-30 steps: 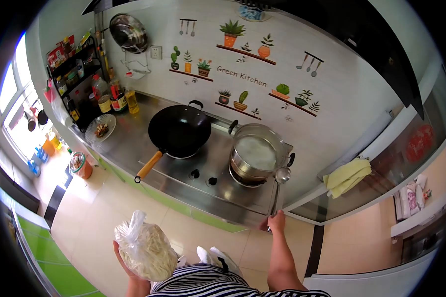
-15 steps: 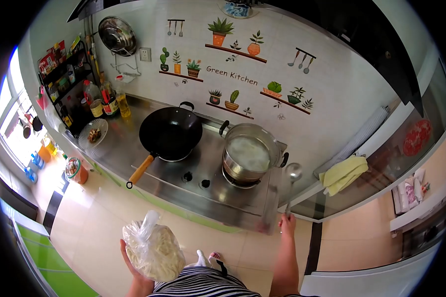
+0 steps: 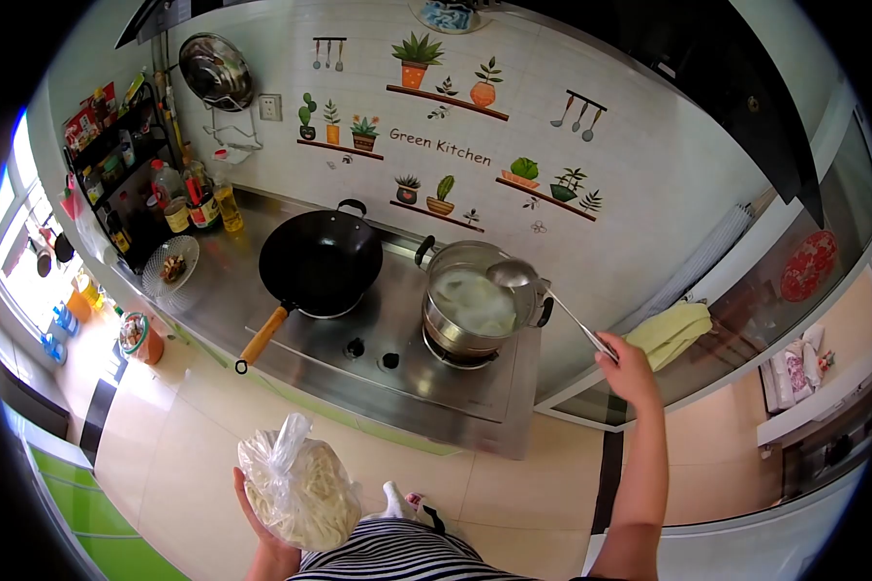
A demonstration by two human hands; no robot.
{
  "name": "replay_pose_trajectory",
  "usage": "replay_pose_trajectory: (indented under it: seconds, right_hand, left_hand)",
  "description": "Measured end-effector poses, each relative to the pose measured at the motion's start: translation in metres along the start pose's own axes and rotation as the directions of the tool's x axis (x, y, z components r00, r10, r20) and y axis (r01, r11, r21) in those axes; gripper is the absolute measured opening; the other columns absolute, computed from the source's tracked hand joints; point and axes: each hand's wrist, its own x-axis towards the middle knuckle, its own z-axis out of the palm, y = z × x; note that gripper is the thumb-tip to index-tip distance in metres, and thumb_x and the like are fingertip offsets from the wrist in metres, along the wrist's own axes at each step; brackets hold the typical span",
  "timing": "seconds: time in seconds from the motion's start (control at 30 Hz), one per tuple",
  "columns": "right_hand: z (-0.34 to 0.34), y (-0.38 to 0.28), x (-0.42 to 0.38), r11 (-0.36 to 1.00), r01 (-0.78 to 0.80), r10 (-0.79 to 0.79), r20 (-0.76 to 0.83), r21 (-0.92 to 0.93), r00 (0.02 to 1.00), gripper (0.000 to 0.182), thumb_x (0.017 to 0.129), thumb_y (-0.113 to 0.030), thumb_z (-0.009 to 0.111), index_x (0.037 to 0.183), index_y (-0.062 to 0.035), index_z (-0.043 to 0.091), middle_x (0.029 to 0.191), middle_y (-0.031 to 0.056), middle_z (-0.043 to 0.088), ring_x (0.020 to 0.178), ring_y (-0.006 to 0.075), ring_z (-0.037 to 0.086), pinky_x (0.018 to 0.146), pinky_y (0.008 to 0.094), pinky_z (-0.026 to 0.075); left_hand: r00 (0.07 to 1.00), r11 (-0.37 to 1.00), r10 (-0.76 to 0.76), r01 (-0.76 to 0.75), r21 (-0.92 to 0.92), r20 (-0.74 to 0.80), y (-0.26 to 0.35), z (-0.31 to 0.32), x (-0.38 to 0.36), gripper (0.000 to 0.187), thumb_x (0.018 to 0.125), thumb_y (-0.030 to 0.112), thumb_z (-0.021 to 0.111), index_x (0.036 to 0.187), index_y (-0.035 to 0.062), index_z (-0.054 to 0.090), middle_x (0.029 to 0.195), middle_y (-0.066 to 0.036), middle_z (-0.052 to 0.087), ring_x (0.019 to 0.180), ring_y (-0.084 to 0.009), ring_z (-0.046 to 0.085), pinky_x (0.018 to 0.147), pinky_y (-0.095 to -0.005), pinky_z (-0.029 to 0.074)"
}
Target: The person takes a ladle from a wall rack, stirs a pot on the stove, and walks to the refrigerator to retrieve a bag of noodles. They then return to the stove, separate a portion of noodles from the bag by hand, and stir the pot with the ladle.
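My left hand (image 3: 269, 548) supports a clear plastic bag of pale noodles (image 3: 305, 494), its knotted top pointing up, low in front of my striped shirt. At the right, my right hand (image 3: 632, 370) is closed round the end of a long-handled metal ladle (image 3: 577, 318). The ladle's bowl hangs over the right side of a steel pot (image 3: 451, 333), overlapping the rim in this view. Cloudy whitish liquid (image 3: 473, 300) with pale pieces in it fills much of the pot, which sits on the right burner.
A black wok (image 3: 320, 259) with a wooden handle (image 3: 264, 335) sticking out toward me sits on the left burner. Further left are a glass dish (image 3: 171, 267) with food, oil and sauce bottles (image 3: 203, 205) and a black rack (image 3: 116, 169). A yellow-green cloth (image 3: 670, 335) hangs at the right.
My right hand has risen, bringing the ladle from beside the stove up and left over the pot. The noodle bag in my left hand has stayed put. The view has shifted slightly.
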Motion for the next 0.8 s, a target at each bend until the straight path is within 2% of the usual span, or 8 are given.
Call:
replay_pose_trajectory:
  seconds: [0.07,0.1,0.17,0.33,0.4,0.63,0.73,0.8]
  right_hand:
    - [-0.018,-0.016,0.016,0.984,0.067,-0.045,0.129,-0.168,0.991,0.034,0.082,-0.014,0.061,0.116,-0.0146,0.062,0.089,0.0141,0.067,0.077,0.0312,0.062,0.069,0.0380,0.049]
    - [-0.024,-0.023,0.024,0.984,0.068,-0.047,0.127,-0.167,0.991,0.034,0.082,-0.014,0.061,0.116,-0.0146,0.062,0.089,0.0141,0.067,0.077,0.0312,0.062,0.069,0.0380,0.049]
    - [-0.037,-0.037,0.038,0.914,0.163,-0.060,0.273,-0.372,0.960,0.034,0.080,-0.013,0.061,0.113,-0.0175,0.065,0.092,0.0127,0.067,0.082,0.0325,0.063,0.072,0.0412,0.049]
    - [-0.038,-0.070,0.064,0.784,0.318,-0.111,0.383,-0.533,0.917,0.034,0.077,-0.008,0.059,0.107,-0.0197,0.069,0.093,0.0098,0.068,0.086,0.0299,0.063,0.073,0.0402,0.051]
    - [-0.030,-0.075,0.076,0.714,0.348,-0.046,0.455,-0.608,0.889,0.037,0.076,-0.006,0.058,0.106,-0.0225,0.070,0.095,0.0076,0.068,0.090,0.0283,0.063,0.074,0.0395,0.051]
    - [0.007,-0.062,0.101,0.762,0.363,0.033,0.592,-0.536,0.805,0.037,0.077,-0.007,0.058,0.109,-0.0224,0.069,0.100,0.0063,0.068,0.095,0.0276,0.062,0.081,0.0380,0.050]
    - [0.026,-0.045,0.097,0.823,0.377,-0.024,0.637,-0.425,0.771,0.039,0.078,-0.010,0.057,0.114,-0.0217,0.066,0.102,0.0088,0.067,0.096,0.0287,0.062,0.084,0.0389,0.050]
    - [0.037,-0.044,0.090,0.868,0.386,-0.100,0.650,-0.314,0.754,0.038,0.078,-0.012,0.062,0.115,-0.0149,0.065,0.106,0.0111,0.066,0.096,0.0301,0.062,0.083,0.0393,0.049]
  left_hand:
    - [0.996,0.965,-0.085,0.083,-0.248,0.006,-0.001,-0.011,0.003,0.067,0.087,0.061,0.041,0.134,0.0141,0.046,0.132,-0.012,0.051,0.117,-0.0325,0.050,0.100,-0.0510,0.040]
    - [0.996,0.965,-0.083,0.082,-0.248,0.007,-0.002,-0.008,0.002,0.067,0.087,0.061,0.041,0.134,0.0141,0.046,0.132,-0.012,0.051,0.117,-0.0325,0.050,0.100,-0.0510,0.040]
    - [0.999,0.997,0.019,-0.022,-0.074,-0.048,-0.003,-0.001,-0.002,0.066,0.088,0.061,0.041,0.134,0.0141,0.047,0.131,-0.011,0.051,0.117,-0.0326,0.050,0.100,-0.0504,0.040]
    - [0.998,0.978,-0.051,0.042,-0.202,-0.037,-0.005,-0.013,0.001,0.065,0.088,0.060,0.042,0.133,0.0136,0.047,0.131,-0.012,0.052,0.115,-0.0329,0.051,0.099,-0.0502,0.041]
    - [0.998,0.978,-0.050,0.039,-0.206,-0.049,-0.005,-0.012,0.001,0.065,0.087,0.060,0.042,0.133,0.0133,0.047,0.130,-0.012,0.052,0.115,-0.0330,0.051,0.099,-0.0502,0.041]
    - [0.999,0.980,0.008,-0.016,-0.199,-0.040,-0.006,-0.013,0.001,0.065,0.088,0.059,0.042,0.133,0.0131,0.047,0.131,-0.012,0.052,0.116,-0.0329,0.050,0.099,-0.0500,0.040]
    - [0.999,0.980,0.004,-0.014,-0.197,-0.048,-0.004,-0.012,0.001,0.065,0.088,0.059,0.042,0.134,0.0134,0.046,0.131,-0.012,0.051,0.116,-0.0328,0.050,0.099,-0.0501,0.040]
    - [0.999,0.980,-0.003,-0.007,-0.198,-0.052,-0.003,-0.012,0.001,0.065,0.088,0.059,0.041,0.134,0.0137,0.046,0.131,-0.012,0.051,0.116,-0.0327,0.050,0.099,-0.0502,0.040]
